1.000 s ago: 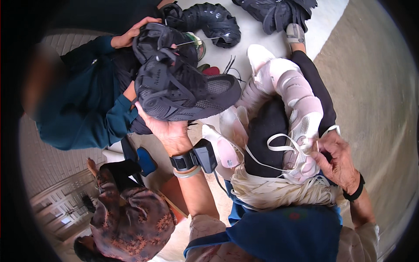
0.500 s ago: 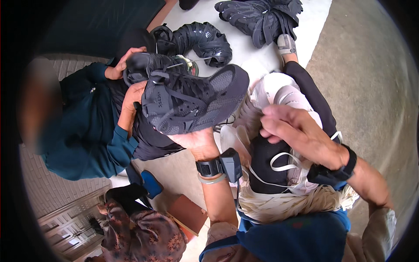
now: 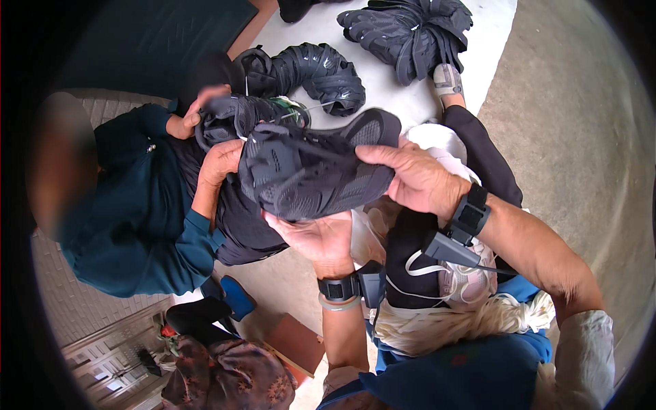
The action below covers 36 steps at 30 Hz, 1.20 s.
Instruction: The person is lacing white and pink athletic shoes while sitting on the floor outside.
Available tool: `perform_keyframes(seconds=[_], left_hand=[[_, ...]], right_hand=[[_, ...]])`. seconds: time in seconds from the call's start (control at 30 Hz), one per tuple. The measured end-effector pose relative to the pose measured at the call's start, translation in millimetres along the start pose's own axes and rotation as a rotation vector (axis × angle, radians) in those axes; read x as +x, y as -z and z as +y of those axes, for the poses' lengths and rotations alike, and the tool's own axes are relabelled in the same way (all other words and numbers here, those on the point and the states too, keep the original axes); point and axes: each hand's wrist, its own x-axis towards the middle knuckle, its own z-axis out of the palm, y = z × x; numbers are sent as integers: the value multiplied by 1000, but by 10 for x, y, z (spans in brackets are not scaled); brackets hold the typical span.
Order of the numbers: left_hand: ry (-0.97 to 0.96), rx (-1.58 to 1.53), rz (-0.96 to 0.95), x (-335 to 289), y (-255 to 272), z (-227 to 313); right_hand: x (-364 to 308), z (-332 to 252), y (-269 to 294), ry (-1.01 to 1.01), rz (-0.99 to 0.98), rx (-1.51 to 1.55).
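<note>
A black mesh shoe upper (image 3: 301, 171) is held up in front of me, its toe end pointing right. My left hand (image 3: 314, 236) cups it from below with the palm up; the fingers are hidden behind it. At the toe end my right hand (image 3: 424, 174) grips the upper, thumb on top and fingers underneath. Below my hands, pale pink and white shoe uppers (image 3: 468, 280) and a loose white lace (image 3: 413, 263) lie on my lap. A thick bundle of cream laces (image 3: 465, 324) stretches across my blue apron (image 3: 465, 372).
To the left, a co-worker's hands (image 3: 222, 164) hold another black shoe upper (image 3: 225, 119). Nested black uppers (image 3: 318, 72) and a fanned pile of them (image 3: 410, 37) lie on a white sheet (image 3: 383, 96) ahead. Another seated person (image 3: 225, 372) and a reddish-brown box (image 3: 294, 342) are at lower left.
My right hand has moved left from above my lap and taken hold of the upper's toe end. The upper has shifted slightly right and down, still in my left hand.
</note>
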Motion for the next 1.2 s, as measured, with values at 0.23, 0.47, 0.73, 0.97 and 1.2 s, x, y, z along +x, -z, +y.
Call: perform_keyframes(seconds=[0.23,0.47,0.73,0.97,1.2], left_hand=[[263,1338,331,-421,-413,922],[-343,1879,-67,834,-987,870],[290,1877,-200,1509,-397,873],[453,1479,41,1577,-341,939],[274,1284,70,1499,-426,945]], right_hand=[[31,-333,1,80,35,-247],[-11,-570,-69,251,-181,-628],[150,-932,-170,286,-242,-1085],[393,-890,-29,445,-90,-922],[555,-774,-136,569,9,-900]])
